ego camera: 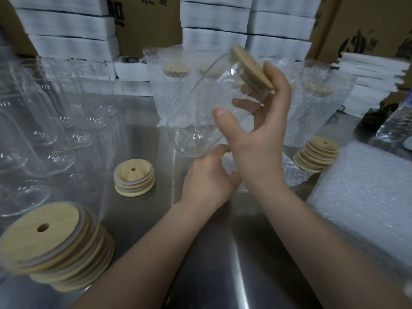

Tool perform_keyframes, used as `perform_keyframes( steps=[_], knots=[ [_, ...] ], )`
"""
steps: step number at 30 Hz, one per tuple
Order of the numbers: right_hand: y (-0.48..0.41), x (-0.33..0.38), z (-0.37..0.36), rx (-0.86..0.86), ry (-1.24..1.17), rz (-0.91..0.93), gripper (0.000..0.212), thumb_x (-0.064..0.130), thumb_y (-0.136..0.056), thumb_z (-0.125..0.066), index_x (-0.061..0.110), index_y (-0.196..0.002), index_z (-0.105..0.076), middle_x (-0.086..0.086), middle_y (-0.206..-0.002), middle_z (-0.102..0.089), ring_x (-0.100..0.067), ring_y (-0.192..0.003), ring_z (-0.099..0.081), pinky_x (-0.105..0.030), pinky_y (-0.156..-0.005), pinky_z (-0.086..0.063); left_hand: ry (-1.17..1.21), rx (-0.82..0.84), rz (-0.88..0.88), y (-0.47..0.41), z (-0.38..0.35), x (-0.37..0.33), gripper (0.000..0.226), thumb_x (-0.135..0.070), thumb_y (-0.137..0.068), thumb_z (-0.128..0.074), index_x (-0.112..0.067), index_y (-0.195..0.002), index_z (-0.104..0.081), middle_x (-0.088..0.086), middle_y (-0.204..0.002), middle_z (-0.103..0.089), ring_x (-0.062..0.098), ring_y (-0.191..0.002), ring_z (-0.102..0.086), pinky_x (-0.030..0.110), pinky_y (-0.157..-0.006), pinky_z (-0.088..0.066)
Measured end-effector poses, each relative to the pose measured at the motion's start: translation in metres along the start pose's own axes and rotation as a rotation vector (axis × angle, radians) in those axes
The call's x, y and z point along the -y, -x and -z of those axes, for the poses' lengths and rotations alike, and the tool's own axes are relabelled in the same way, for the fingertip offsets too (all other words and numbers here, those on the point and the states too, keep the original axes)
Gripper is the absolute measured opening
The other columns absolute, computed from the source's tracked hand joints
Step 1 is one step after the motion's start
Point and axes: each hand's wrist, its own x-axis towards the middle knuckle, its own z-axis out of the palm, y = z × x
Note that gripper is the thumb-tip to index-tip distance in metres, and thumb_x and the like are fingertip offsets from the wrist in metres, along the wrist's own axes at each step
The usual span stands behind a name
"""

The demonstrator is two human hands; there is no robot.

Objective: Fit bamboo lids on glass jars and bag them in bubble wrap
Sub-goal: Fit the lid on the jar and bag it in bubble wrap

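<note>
One glass jar (200,110), bamboo lid (252,68) already seated, is hanging tilted above the steel table (138,134). Right hand (256,134) is grasping the jar's wall just below the lid, thumb in front, fingers behind. Left hand (207,177) is curling beside its base; whether it is pinching anything cannot be told. Glass is likely proving rigid, slick and breakable (moderately heavy too), so gripping around the mid-wall, never by the lid alone, is looking safest. Bagged jars (167,90) are standing at the table's far side.
</note>
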Motion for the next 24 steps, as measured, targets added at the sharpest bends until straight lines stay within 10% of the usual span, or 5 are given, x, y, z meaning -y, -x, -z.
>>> perform_keyframes(
  steps=[6,11,24],
  knots=[
    [-0.006,0.003,0.012,-0.088,-0.308,-0.258,0.075,0.025,-0.079,-0.070,0.023,-0.142,-0.031,-0.005,-0.116,-0.051,-0.019,-0.103,-0.062,-0.051,-0.075,-0.061,0.212,-0.101,0.097,-0.006,-0.003,0.003,0.038,-0.040,-0.059,-0.063,-0.043,-0.096,-0.057,-0.008,-0.071,-0.056,0.008,-0.065,-0.059,0.012,-0.059,-0.047],
    [-0.016,-0.004,0.026,-0.169,-0.308,-0.266,0.080,0.033,-0.076,-0.070,0.031,-0.144,-0.029,0.002,-0.109,-0.050,-0.011,-0.096,-0.062,-0.052,-0.075,-0.060,0.370,-0.115,0.166,-0.014,0.005,0.003,0.030,-0.036,-0.054,-0.064,-0.035,-0.083,-0.061,-0.013,-0.050,-0.057,0.020,-0.059,-0.064,0.032,-0.067,-0.058],
    [-0.018,-0.008,0.035,-0.150,-0.089,-0.022,0.082,0.029,-0.078,-0.068,0.027,-0.146,-0.022,-0.014,-0.145,-0.037,-0.030,-0.117,-0.054,-0.059,-0.080,-0.057,0.569,-0.088,0.096,-0.009,0.022,-0.005,0.052,-0.007,-0.065,-0.073,-0.034,-0.104,-0.053,-0.007,-0.073,-0.048,0.015,-0.058,-0.049,0.031,-0.053,-0.044]
  ],
)
